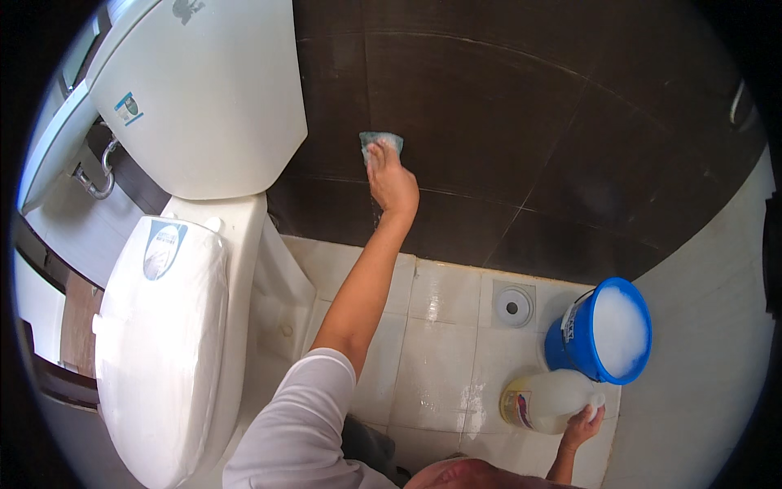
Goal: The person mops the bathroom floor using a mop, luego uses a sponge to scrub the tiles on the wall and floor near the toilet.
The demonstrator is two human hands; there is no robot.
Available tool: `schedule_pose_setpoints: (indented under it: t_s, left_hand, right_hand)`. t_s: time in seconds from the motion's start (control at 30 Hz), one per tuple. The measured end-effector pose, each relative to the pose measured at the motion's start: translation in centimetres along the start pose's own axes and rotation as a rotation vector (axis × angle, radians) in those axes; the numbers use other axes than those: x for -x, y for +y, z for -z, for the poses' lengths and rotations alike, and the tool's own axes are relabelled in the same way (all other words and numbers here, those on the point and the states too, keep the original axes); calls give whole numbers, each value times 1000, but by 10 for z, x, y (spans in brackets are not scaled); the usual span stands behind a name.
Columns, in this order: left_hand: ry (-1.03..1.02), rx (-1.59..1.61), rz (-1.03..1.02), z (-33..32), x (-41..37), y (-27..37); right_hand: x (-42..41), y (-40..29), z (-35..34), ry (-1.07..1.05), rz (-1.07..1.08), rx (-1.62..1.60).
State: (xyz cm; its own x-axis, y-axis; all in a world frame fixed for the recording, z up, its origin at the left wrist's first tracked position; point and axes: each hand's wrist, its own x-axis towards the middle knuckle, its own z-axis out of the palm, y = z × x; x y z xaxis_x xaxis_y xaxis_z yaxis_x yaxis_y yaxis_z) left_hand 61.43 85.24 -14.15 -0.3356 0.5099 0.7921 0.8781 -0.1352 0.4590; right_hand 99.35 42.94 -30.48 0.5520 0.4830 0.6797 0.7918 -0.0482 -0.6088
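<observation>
With my left hand (392, 178) I press a light blue-green scouring pad or cloth (382, 142) flat against the dark brown wall tiles (464, 116), to the right of the toilet tank. Down at the lower right, my right hand (581, 426) grips the neck of a large translucent plastic jug (550, 400) that bears a label and holds pale liquid. Right behind the jug stands a blue bucket (649, 342) full of white foam (618, 330). Wet streaks shine on the pale floor tiles (437, 367).
A white toilet tank (214, 104) and a closed, plastic-wrapped toilet lid (162, 367) take up the left side. A round floor drain (514, 306) lies near the wall's foot. A pale wall (702, 342) bounds the right. A metal drainpipe (101, 183) shows under a basin at far left.
</observation>
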Motion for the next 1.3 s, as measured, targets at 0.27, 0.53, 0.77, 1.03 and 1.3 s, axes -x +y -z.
schedule_pose_setpoints:
  t_s: [0.27,0.53,0.77,1.03,1.3]
  left_hand:
    - [-63,32,96,-35,51,-18]
    - [-347,-36,462,-54,109,-60]
    - [-365,-20,671,-85,143,-55]
    - [-615,295,967,-111,201,-170]
    - [-423,888,1678,-71,187,-216]
  right_hand:
    - [-4,18,47,70,-339,68]
    - [-23,43,76,174,-571,78]
    - [-38,73,135,464,-540,583]
    - [-18,105,183,444,-425,1126]
    - [-83,-54,-58,-361,-42,300]
